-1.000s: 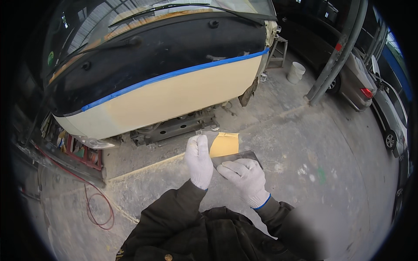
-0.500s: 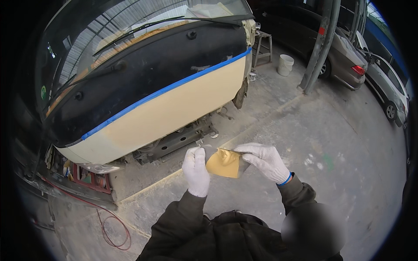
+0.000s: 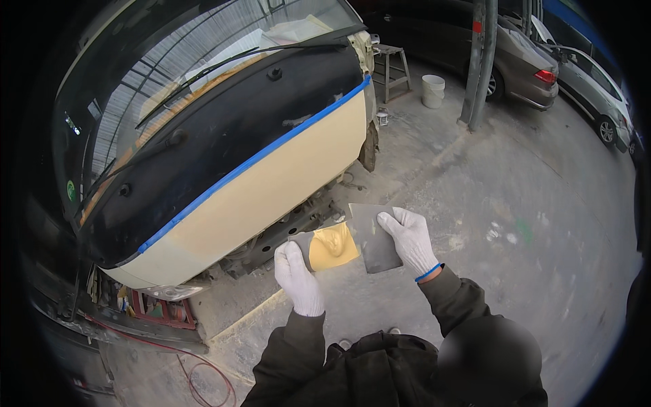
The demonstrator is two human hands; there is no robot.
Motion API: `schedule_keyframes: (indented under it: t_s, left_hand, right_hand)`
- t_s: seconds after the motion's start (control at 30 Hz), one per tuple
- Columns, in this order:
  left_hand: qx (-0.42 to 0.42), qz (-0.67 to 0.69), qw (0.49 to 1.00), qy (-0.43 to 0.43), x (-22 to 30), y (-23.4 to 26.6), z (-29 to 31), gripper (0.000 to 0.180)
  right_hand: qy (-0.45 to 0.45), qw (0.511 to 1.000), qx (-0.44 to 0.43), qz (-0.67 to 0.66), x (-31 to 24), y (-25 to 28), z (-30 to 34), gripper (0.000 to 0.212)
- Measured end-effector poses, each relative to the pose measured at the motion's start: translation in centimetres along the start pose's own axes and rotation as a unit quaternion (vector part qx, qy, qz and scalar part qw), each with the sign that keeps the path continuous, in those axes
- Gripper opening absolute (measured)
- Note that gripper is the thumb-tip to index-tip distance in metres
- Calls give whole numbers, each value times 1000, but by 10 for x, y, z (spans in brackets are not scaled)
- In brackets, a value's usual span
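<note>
My left hand (image 3: 299, 282), in a white knit glove, pinches the left edge of a dark flat putty spreader (image 3: 301, 243). Yellow body filler (image 3: 333, 245) coats much of its face, with a thicker folded lump near the top. My right hand (image 3: 411, 243), gloved alike with a blue cuff, grips a second dark grey spreader (image 3: 381, 252) by its right side. That sheet looks mostly bare, with a few light marks. A narrow gap separates the two spreaders. Beyond them is a vehicle's front panel (image 3: 271, 186), cream below and black above, with blue masking tape (image 3: 254, 163) along the line between.
A red hose (image 3: 193, 380) curls on the concrete floor at lower left, near a red rack (image 3: 163, 311). At the far right stand a white bucket (image 3: 432, 91), a step stool (image 3: 392, 73), a steel post (image 3: 480, 74) and a parked brown car (image 3: 519, 64).
My right hand has drawn its spreader off the filler and turned its broad face into view. The filler on the left spreader now shows more fully. The view has shifted slightly.
</note>
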State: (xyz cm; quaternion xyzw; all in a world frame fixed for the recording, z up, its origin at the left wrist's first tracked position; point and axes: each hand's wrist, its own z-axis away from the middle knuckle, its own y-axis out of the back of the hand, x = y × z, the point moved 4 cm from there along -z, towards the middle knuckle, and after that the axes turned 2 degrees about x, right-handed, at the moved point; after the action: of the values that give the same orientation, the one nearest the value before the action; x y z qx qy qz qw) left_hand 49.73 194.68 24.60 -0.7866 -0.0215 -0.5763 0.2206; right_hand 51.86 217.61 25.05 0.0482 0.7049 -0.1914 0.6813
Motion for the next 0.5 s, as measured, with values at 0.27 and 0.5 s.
schedule_keyframes:
  t_s: [0.27, 0.5]
  left_hand:
    - [-23, -84, 996, -23, -9, 2, 31, 21]
    - [-127, -170, 977, -28, -10, -1, 61, 17]
  right_hand:
    - [-12, 997, 34, -62, 33, -40, 18, 23]
    - [-39, 976, 84, -197, 23, -44, 18, 24]
